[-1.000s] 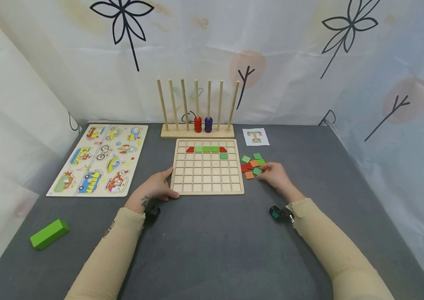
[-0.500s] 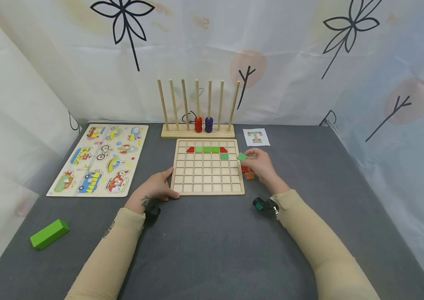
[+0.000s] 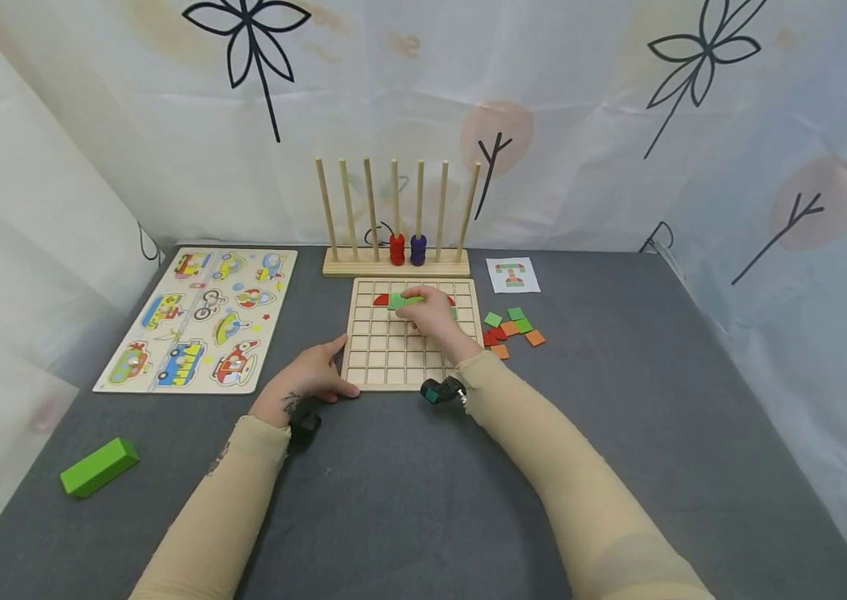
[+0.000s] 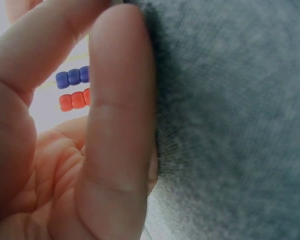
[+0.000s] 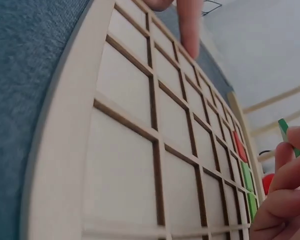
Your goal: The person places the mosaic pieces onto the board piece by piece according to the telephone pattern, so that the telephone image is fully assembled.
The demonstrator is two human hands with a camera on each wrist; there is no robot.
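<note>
My right hand (image 3: 431, 315) is over the far rows of a wooden grid board (image 3: 371, 367), pinching a small green square tile (image 5: 283, 129) between thumb and fingertips. Red and green tiles lie in a row near the board's far edge; the hand covers part of that row in the head view. One end of it is a red rounded tile (image 3: 381, 300). At the board's near left corner rests my left hand (image 3: 311, 372), its extended fingers touching the left side and the front edge.
Loose green, red and orange tiles (image 3: 509, 328) lie right of the board, below a white pattern card (image 3: 513, 275). Behind stands a wooden peg rack (image 3: 397, 268) with red and blue beads. A vehicle picture puzzle (image 3: 198, 321) and a green block (image 3: 99, 467) are at left.
My right hand has taken a green tile from the loose pile and moved left with it over the board. The left hand has stayed at the corner.
</note>
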